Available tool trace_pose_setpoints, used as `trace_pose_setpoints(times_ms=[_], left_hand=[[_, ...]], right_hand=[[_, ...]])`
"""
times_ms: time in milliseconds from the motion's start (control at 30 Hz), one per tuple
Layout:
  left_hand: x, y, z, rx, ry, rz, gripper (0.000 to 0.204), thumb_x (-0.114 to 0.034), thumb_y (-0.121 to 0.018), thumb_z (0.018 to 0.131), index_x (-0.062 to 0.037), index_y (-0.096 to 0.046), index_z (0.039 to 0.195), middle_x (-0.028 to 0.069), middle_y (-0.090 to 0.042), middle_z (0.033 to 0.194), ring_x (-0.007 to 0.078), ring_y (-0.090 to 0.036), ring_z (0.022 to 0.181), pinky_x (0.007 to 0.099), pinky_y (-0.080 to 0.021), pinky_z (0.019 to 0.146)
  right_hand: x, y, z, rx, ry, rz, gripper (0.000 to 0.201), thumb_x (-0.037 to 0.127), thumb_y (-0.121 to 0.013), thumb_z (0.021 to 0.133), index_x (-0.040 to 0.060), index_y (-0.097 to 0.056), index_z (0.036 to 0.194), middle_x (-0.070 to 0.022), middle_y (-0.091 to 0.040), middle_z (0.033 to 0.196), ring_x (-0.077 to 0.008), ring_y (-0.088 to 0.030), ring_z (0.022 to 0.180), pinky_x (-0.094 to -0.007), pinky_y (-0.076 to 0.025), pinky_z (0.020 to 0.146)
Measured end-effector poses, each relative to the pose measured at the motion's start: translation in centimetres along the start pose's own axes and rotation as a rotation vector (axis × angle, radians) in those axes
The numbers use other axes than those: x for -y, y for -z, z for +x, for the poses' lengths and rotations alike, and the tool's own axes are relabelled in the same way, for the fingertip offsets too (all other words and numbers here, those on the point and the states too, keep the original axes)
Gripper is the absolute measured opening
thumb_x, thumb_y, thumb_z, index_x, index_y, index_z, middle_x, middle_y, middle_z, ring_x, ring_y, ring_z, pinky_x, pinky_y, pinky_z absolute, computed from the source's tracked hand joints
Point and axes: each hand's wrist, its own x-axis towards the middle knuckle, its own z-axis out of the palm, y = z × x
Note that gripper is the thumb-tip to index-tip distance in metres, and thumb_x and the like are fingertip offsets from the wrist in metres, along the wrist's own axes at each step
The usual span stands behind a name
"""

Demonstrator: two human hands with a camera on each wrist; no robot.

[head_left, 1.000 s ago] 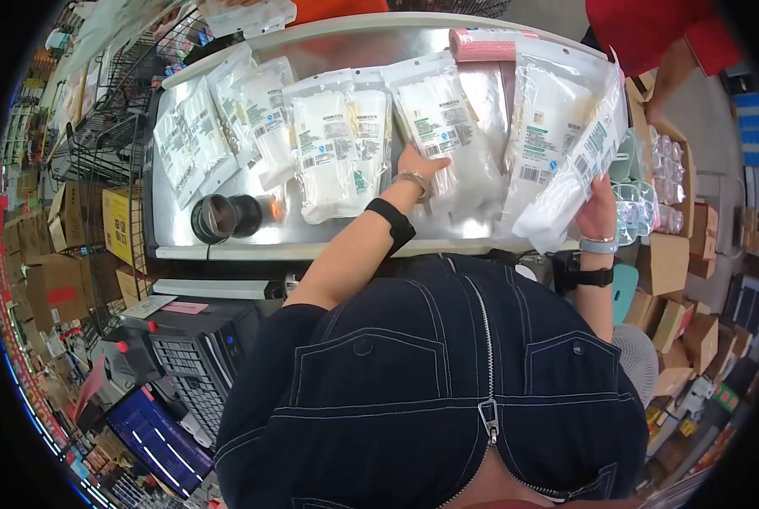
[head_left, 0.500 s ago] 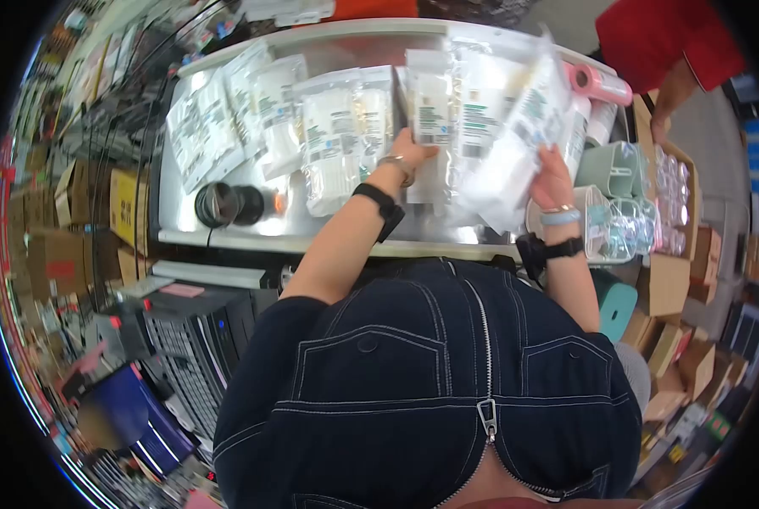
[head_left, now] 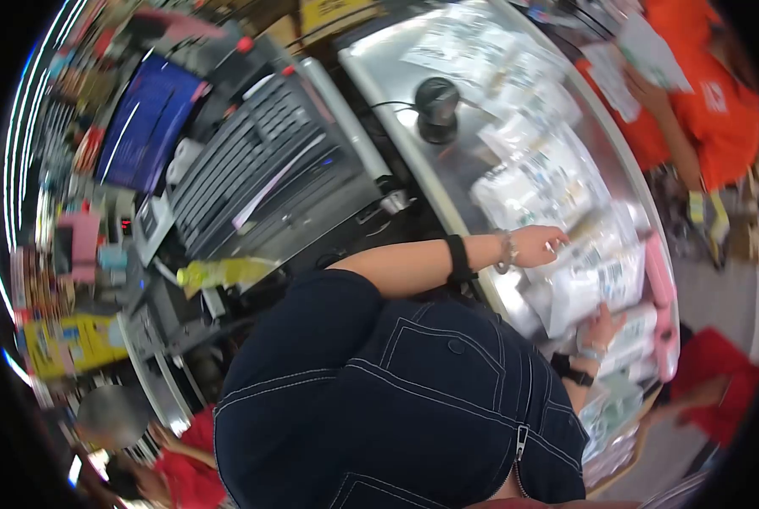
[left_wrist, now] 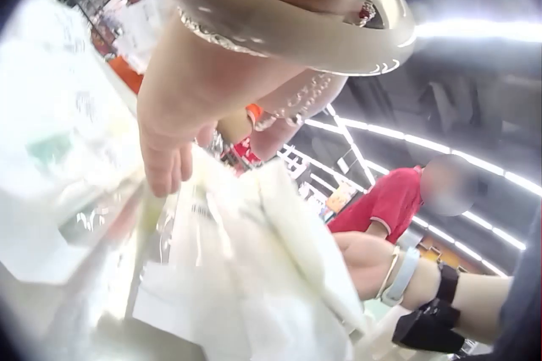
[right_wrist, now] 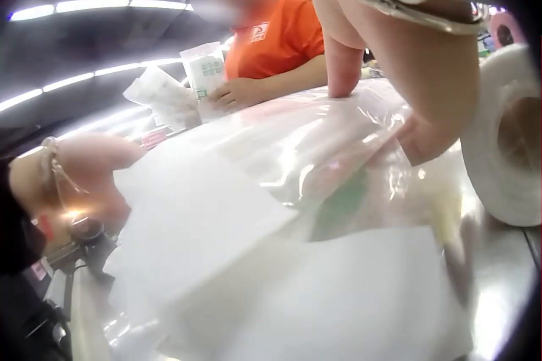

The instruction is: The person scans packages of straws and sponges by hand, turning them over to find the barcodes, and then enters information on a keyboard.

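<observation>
My left hand [head_left: 539, 244] reaches over the row of clear plastic packets with white contents and green print. In the left wrist view its fingers point down, with their tips right at the edges of the packets, and the thumb stands apart. Nearer the right end, a packet [head_left: 596, 293] lies between my two hands. My right hand [head_left: 598, 329] holds its side; in the right wrist view the thumb and fingers [right_wrist: 423, 137] spread over the shiny plastic. More packets [head_left: 536, 174] overlap along the metal table [head_left: 379, 64].
A black scanner-like device [head_left: 437, 110] stands on the table. Pink rolls [head_left: 661, 297] lie along the far right edge. A keyboard [head_left: 252, 153] and a screen [head_left: 146, 123] are at left. A person in orange [head_left: 702, 110] holds packets across the table; another in red [head_left: 719, 382] stands at right.
The head view has turned strongly to the left. The packet in my right hand, raised before, is now lower among the others, and my left hand has come closer to it.
</observation>
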Motion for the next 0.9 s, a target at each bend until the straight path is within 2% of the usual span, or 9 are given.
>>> trace_pose_setpoints(times_ms=[67, 133, 233, 333, 400, 533, 600, 733, 900], left_hand=[[-0.6, 4.5, -4.4, -0.065, -0.048, -0.009, 0.037, -0.016, -0.054, 0.076, -0.0053, -0.049, 0.111, 0.0143, -0.055, 0.102, 0.0244, -0.056, 0.09, 0.0335, -0.045, 0.078], [-0.6, 9.3, -8.6, -0.364, -0.084, 0.255, 0.025, -0.012, -0.052, 0.077, -0.0058, -0.056, 0.101, 0.0121, -0.057, 0.094, 0.0236, -0.057, 0.086, 0.0339, -0.046, 0.074], [-0.8, 16.6, -15.8, -0.9, 0.02, 0.512, 0.018, -0.003, -0.048, 0.075, -0.0066, -0.061, 0.088, 0.0117, -0.059, 0.082, 0.0271, -0.057, 0.08, 0.0361, -0.045, 0.072], [-0.5, 22.4, -21.7, -1.22, 0.115, 0.702, 0.019, -0.001, -0.046, 0.076, -0.0049, -0.059, 0.089, 0.0135, -0.059, 0.087, 0.0288, -0.056, 0.085, 0.0362, -0.044, 0.075], [0.7, 25.5, -23.5, -1.347, 0.075, 0.778, 0.025, -0.003, -0.047, 0.076, -0.0052, -0.055, 0.1, 0.0138, -0.057, 0.096, 0.0304, -0.053, 0.093, 0.0377, -0.041, 0.081], [1.7, 28.9, -23.9, -1.292, 0.133, 0.829, 0.035, -0.007, -0.047, 0.077, -0.0085, -0.048, 0.112, 0.0112, -0.055, 0.106, 0.0304, -0.048, 0.104, 0.0447, -0.033, 0.091], [2.3, 29.2, -23.4, -1.179, 0.392, 0.99, 0.039, -0.012, -0.047, 0.079, -0.0111, -0.044, 0.118, 0.0081, -0.053, 0.112, 0.0293, -0.044, 0.111, 0.0526, -0.024, 0.096], [0.9, 29.0, -25.2, -1.251, 0.296, 0.822, 0.035, -0.012, -0.046, 0.079, -0.0124, -0.049, 0.114, 0.0055, -0.056, 0.108, 0.0291, -0.043, 0.112, 0.0527, -0.023, 0.097], [1.5, 25.4, -27.1, -1.446, 0.292, 1.046, 0.026, -0.004, -0.048, 0.073, -0.0114, -0.057, 0.096, 0.0036, -0.058, 0.094, 0.0242, -0.048, 0.104, 0.0487, -0.026, 0.096]], right_hand=[[4.7, -1.7, -2.9, -0.086, -0.004, -0.165, 0.083, 0.008, -0.066, 0.071, 0.0123, -0.013, 0.135, -0.0093, -0.051, 0.097, -0.0187, -0.049, 0.077, -0.0316, -0.042, 0.067], [2.7, -0.1, -1.1, -0.233, 0.599, -0.56, 0.072, 0.01, -0.064, 0.072, 0.0073, -0.024, 0.132, -0.0125, -0.044, 0.115, -0.0222, -0.046, 0.097, -0.0329, -0.038, 0.084], [6.9, -1.4, -4.0, -0.105, 0.809, -0.879, 0.059, 0.01, -0.06, 0.076, 0.0048, -0.034, 0.128, -0.0139, -0.036, 0.126, -0.0248, -0.041, 0.108, -0.0347, -0.032, 0.092], [11.0, -7.1, -9.5, 0.2, 0.508, -0.487, 0.052, 0.008, -0.056, 0.079, 0.0043, -0.036, 0.126, -0.0135, -0.039, 0.125, -0.0243, -0.043, 0.107, -0.0351, -0.033, 0.091], [11.7, -10.2, -11.4, 0.298, 0.506, -0.455, 0.051, 0.005, -0.054, 0.08, 0.0045, -0.035, 0.126, -0.0128, -0.04, 0.124, -0.0227, -0.044, 0.104, -0.034, -0.035, 0.089], [12.0, -15.0, -13.8, 0.596, 0.438, -0.269, 0.048, 0.001, -0.052, 0.081, 0.0039, -0.035, 0.125, -0.0101, -0.045, 0.112, -0.0148, -0.049, 0.09, -0.0264, -0.041, 0.08], [12.1, -16.4, -14.4, 0.63, 0.435, -0.23, 0.046, 0.0, -0.051, 0.081, 0.0034, -0.035, 0.124, -0.0085, -0.047, 0.105, -0.0119, -0.05, 0.084, -0.0236, -0.041, 0.076], [12.2, -18.0, -14.8, 0.685, 0.374, -0.204, 0.045, -0.001, -0.051, 0.081, 0.0032, -0.036, 0.123, -0.0072, -0.048, 0.099, -0.0102, -0.049, 0.079, -0.0221, -0.041, 0.073], [12.8, -20.3, -15.8, 0.759, 0.382, -0.273, 0.041, -0.001, -0.052, 0.08, 0.0036, -0.041, 0.119, -0.0046, -0.051, 0.091, -0.0095, -0.049, 0.079, -0.0209, -0.04, 0.072]])
